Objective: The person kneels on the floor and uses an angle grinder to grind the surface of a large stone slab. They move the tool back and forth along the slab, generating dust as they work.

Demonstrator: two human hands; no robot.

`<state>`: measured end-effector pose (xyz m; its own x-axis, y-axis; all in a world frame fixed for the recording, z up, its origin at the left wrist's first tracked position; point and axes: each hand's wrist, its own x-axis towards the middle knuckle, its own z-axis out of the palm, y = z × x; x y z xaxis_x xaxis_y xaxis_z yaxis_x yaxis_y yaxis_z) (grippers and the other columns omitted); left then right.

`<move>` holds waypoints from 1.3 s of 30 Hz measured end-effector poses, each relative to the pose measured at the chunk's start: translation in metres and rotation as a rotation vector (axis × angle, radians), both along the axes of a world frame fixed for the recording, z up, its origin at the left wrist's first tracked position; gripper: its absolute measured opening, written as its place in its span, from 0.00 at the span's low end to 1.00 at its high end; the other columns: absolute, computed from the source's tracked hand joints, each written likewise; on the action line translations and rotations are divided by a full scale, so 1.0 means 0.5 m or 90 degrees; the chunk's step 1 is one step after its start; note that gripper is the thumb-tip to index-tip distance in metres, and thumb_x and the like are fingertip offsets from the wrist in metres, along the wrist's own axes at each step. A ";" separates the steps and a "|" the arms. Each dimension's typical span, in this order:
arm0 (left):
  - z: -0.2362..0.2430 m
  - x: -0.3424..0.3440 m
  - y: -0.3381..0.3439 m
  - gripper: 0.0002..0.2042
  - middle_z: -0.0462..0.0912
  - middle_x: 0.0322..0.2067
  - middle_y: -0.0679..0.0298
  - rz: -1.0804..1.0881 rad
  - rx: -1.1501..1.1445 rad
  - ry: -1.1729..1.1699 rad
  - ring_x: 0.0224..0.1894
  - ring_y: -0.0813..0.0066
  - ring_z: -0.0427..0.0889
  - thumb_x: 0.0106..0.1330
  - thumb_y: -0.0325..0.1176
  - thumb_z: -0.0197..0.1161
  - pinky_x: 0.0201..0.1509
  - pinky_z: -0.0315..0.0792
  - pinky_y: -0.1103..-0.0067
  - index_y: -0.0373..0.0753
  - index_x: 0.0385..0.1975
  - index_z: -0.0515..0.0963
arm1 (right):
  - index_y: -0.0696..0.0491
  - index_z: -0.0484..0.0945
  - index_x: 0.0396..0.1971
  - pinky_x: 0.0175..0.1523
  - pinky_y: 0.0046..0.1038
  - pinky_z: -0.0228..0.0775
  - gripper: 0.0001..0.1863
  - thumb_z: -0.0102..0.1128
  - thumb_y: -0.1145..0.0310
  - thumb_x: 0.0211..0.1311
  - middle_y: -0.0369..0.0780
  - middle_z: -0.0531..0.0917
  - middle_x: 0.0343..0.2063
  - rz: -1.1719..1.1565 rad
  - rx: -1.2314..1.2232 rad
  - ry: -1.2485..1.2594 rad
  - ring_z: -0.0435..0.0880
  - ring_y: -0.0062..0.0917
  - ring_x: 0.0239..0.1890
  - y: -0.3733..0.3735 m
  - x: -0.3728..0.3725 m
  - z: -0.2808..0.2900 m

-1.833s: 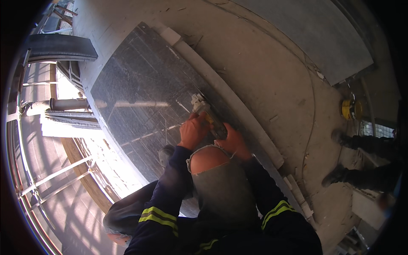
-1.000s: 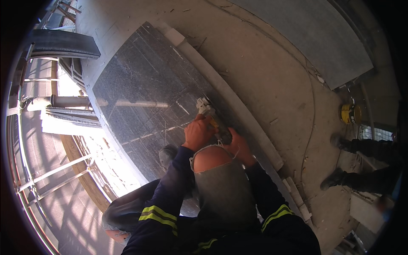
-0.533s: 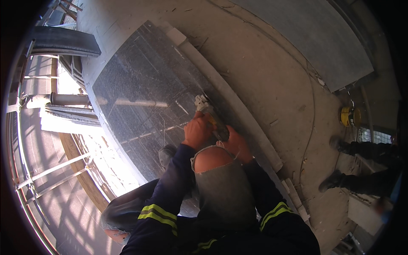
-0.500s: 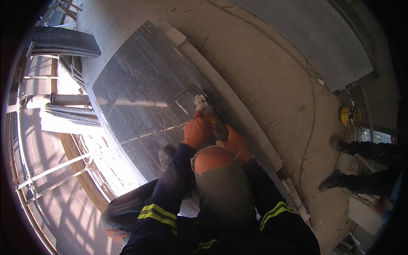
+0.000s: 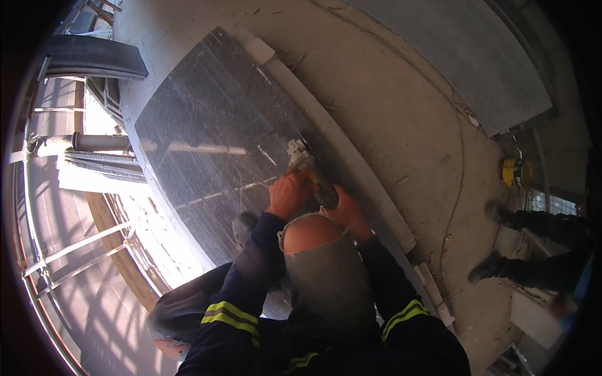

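An angle grinder (image 5: pixel 322 188) is held in both hands over a dark polished stone slab (image 5: pixel 213 106). My left hand (image 5: pixel 290 193) wraps round its front part, just behind the pale head. Behind it, my right hand (image 5: pixel 347 212) is closed on the rear of the dark body. The grinder's head lies close to the slab's right-hand edge, by a thin dark line in the surface. Whether the disc touches the stone is hidden. My bent knee sticks up right below the hands, bare through torn trousers.
A pale stone strip (image 5: pixel 338 150) runs along the slab's right side. Another large grey slab (image 5: pixel 451 50) lies at upper right. A cable (image 5: pixel 463 169) crosses the dusty floor. A yellow bucket (image 5: pixel 515 173) stands near another person's legs (image 5: pixel 539 266). Metal scaffold rails (image 5: pixel 81 250) line the left.
The view has shifted very slightly. Both hands keep their hold on the grinder, which stays at nearly the same place on the slab.
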<state>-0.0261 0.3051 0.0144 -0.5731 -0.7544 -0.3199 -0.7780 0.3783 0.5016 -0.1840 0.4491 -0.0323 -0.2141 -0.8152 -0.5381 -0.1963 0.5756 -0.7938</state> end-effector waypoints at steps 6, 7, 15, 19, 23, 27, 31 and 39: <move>0.016 -0.004 0.009 0.24 0.88 0.44 0.58 -0.021 0.021 -0.007 0.49 0.50 0.90 0.60 0.46 0.77 0.44 0.81 0.56 0.48 0.56 0.83 | 0.58 0.68 0.73 0.62 0.46 0.78 0.51 0.78 0.54 0.48 0.59 0.87 0.53 0.010 -0.014 0.011 0.86 0.53 0.59 0.024 -0.004 0.014; 0.019 -0.005 0.008 0.24 0.88 0.43 0.57 -0.020 0.024 -0.010 0.48 0.49 0.90 0.60 0.46 0.77 0.44 0.81 0.55 0.48 0.56 0.83 | 0.58 0.68 0.73 0.62 0.46 0.79 0.50 0.78 0.54 0.48 0.58 0.87 0.53 0.009 -0.017 0.014 0.87 0.53 0.58 0.024 -0.005 0.015; 0.029 -0.013 0.001 0.21 0.90 0.38 0.54 -0.034 0.056 -0.032 0.43 0.47 0.91 0.60 0.47 0.77 0.42 0.80 0.53 0.48 0.51 0.84 | 0.56 0.68 0.73 0.61 0.47 0.79 0.51 0.81 0.51 0.49 0.57 0.87 0.54 0.027 0.001 0.061 0.87 0.53 0.58 0.034 -0.004 0.004; 0.038 -0.016 0.004 0.20 0.90 0.36 0.55 -0.027 0.077 -0.048 0.42 0.48 0.91 0.61 0.48 0.76 0.43 0.81 0.55 0.49 0.51 0.85 | 0.56 0.68 0.73 0.61 0.47 0.79 0.51 0.81 0.51 0.50 0.57 0.87 0.55 0.027 -0.001 0.051 0.86 0.54 0.58 0.046 -0.005 0.005; 0.045 -0.021 0.004 0.23 0.91 0.37 0.58 -0.023 0.108 -0.092 0.43 0.52 0.92 0.60 0.51 0.77 0.47 0.82 0.59 0.51 0.54 0.87 | 0.55 0.68 0.73 0.61 0.47 0.79 0.50 0.82 0.53 0.52 0.57 0.86 0.55 0.025 -0.028 0.063 0.86 0.53 0.59 0.056 -0.004 0.002; 0.052 -0.023 0.013 0.20 0.90 0.36 0.54 -0.038 0.091 -0.074 0.41 0.46 0.91 0.61 0.49 0.76 0.41 0.80 0.53 0.49 0.49 0.83 | 0.56 0.68 0.73 0.61 0.47 0.78 0.51 0.82 0.52 0.52 0.57 0.86 0.55 0.026 -0.018 0.060 0.86 0.53 0.59 0.060 -0.002 -0.004; 0.055 -0.023 0.008 0.20 0.90 0.37 0.55 -0.056 0.060 -0.084 0.42 0.47 0.91 0.61 0.49 0.76 0.41 0.80 0.54 0.49 0.49 0.81 | 0.56 0.68 0.73 0.61 0.47 0.78 0.51 0.80 0.48 0.52 0.56 0.86 0.56 0.035 0.009 0.070 0.86 0.53 0.59 0.045 -0.001 0.003; 0.032 -0.021 -0.018 0.20 0.90 0.35 0.55 -0.044 0.065 -0.100 0.42 0.47 0.91 0.62 0.48 0.76 0.43 0.81 0.53 0.50 0.51 0.79 | 0.56 0.70 0.71 0.62 0.48 0.77 0.49 0.77 0.50 0.50 0.59 0.86 0.55 0.028 0.028 0.015 0.85 0.55 0.59 -0.012 -0.005 0.035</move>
<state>-0.0365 0.2963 0.0305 -0.5595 -0.6739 -0.4826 -0.8237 0.3872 0.4142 -0.1866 0.4430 -0.0148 -0.1910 -0.8001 -0.5687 -0.2405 0.5998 -0.7631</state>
